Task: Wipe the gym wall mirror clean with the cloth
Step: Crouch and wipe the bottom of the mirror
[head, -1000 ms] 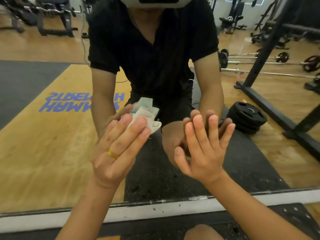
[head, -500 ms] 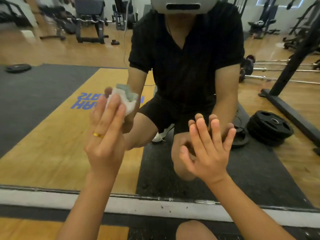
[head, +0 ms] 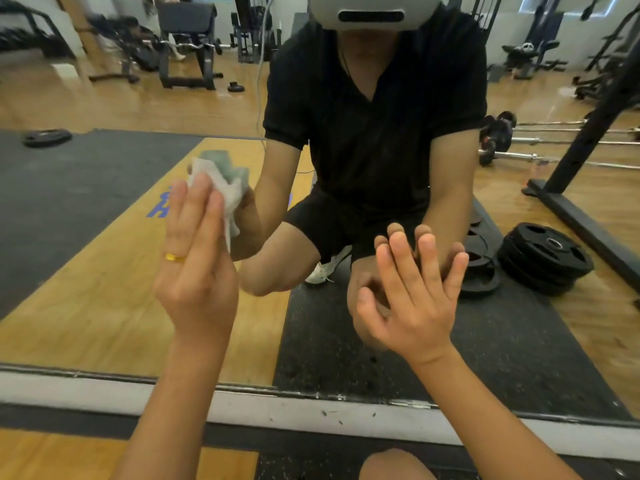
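The white-and-green cloth (head: 221,188) is pressed against the mirror (head: 86,271), left of centre and well above its bottom edge, by the left hand (head: 194,271). Its fingers are held straight and close together over the bunched fabric, and a gold ring (head: 175,258) is worn on one of them. The right hand (head: 412,299) is laid flat on the glass, lower and to the right, with fingers straight and spread apart and nothing held.

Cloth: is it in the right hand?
No, the left hand presses the cloth against the mirror; the right hand is bare, fingers spread.
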{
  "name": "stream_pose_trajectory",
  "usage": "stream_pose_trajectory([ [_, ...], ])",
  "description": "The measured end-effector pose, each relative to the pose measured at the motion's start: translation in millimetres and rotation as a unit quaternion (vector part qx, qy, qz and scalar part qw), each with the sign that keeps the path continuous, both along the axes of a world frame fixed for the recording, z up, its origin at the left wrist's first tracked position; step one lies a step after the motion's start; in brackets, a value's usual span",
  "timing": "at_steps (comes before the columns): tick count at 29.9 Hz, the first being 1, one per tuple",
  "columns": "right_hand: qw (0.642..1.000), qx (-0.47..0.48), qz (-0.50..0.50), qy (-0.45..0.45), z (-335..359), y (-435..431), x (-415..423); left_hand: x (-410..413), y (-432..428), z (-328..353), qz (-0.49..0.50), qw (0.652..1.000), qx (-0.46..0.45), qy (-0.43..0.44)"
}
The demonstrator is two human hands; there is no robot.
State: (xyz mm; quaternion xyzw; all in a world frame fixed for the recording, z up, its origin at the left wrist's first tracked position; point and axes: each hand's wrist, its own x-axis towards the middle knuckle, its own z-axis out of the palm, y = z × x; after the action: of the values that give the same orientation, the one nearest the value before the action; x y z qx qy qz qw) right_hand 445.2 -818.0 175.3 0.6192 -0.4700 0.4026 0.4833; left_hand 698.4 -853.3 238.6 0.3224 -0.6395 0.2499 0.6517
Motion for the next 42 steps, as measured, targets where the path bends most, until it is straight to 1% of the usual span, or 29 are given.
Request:
stream_pose_trajectory([
  [2, 1.000, 0.002, -0.001, -0.002, 0, 1, 0, -20, 6, 2, -0.007, 0.998, 0.020, 0.058],
  [3, 1.000, 0.003, -0.001, -0.001, 0, 1, 0, -34, 10, 1, -0.025, 0.997, 0.029, 0.066],
  [4, 1.000, 0.003, -0.002, 0.002, 0, 1, -1, -47, 14, -1, -0.045, 0.997, 0.030, 0.052],
  [6, 1.000, 0.004, -0.001, 0.006, 0, 2, -2, -59, 19, -1, -0.068, 0.998, 0.014, -0.009],
  [8, 1.000, 0.004, 0.002, 0.005, 0, 2, -2, -45, 17, 1, -0.045, 0.996, -0.010, -0.075],
  [10, 1.000, 0.003, 0.003, 0.002, 0, 1, -2, -21, 15, 2, 0.001, 0.996, -0.012, -0.093],
  [12, 1.000, 0.002, 0.007, 0.001, 0, 2, -1, 6, 10, -2, 0.045, 0.997, 0.004, -0.057],
  [14, 1.000, 0.001, 0.009, 0.001, 0, 2, -1, 27, 4, -4, 0.072, 0.997, 0.024, 0.001],
  [16, 1.000, -0.002, 0.010, 0.000, 0, 2, -1, 23, 4, -2, 0.063, 0.995, 0.042, 0.058],
  [18, 1.000, -0.003, 0.012, -0.002, 0, 1, 0, -7, 11, 1, 0.013, 0.996, 0.045, 0.079],
  [21, 1.000, 0.006, 0.018, 0.000, 2, 3, -1, -57, 19, 1, -0.091, 0.996, 0.015, 0.004],
  [22, 1.000, 0.008, 0.019, 0.001, 2, 4, -1, -62, 19, 1, -0.100, 0.995, 0.007, -0.022],
  [25, 1.000, 0.007, 0.020, 0.000, 3, 3, -2, -42, 17, 3, -0.073, 0.994, 0.009, -0.082],
  [26, 1.000, 0.008, 0.020, -0.001, 3, 4, -2, -32, 17, 4, -0.056, 0.995, 0.015, -0.077],
  [27, 1.000, 0.010, 0.022, -0.002, 3, 4, -1, -19, 16, 6, -0.035, 0.998, 0.022, -0.053],
  [29, 1.000, 0.014, 0.024, -0.003, 3, 5, -2, 2, 10, 16, -0.002, 0.999, 0.035, 0.026],
  [31, 0.999, 0.012, 0.032, -0.006, 3, 6, -1, 12, 7, 25, 0.003, 0.995, 0.051, 0.083],
  [37, 0.999, 0.022, 0.042, -0.010, 5, 9, 0, -3, 17, 22, -0.053, 0.983, 0.106, 0.139],
  [39, 0.999, 0.019, 0.046, -0.010, 5, 9, 1, -3, 17, 21, -0.050, 0.982, 0.106, 0.147],
  [42, 0.998, 0.017, 0.059, -0.007, 6, 9, 0, -3, 17, 21, -0.026, 0.986, 0.099, 0.132],
])
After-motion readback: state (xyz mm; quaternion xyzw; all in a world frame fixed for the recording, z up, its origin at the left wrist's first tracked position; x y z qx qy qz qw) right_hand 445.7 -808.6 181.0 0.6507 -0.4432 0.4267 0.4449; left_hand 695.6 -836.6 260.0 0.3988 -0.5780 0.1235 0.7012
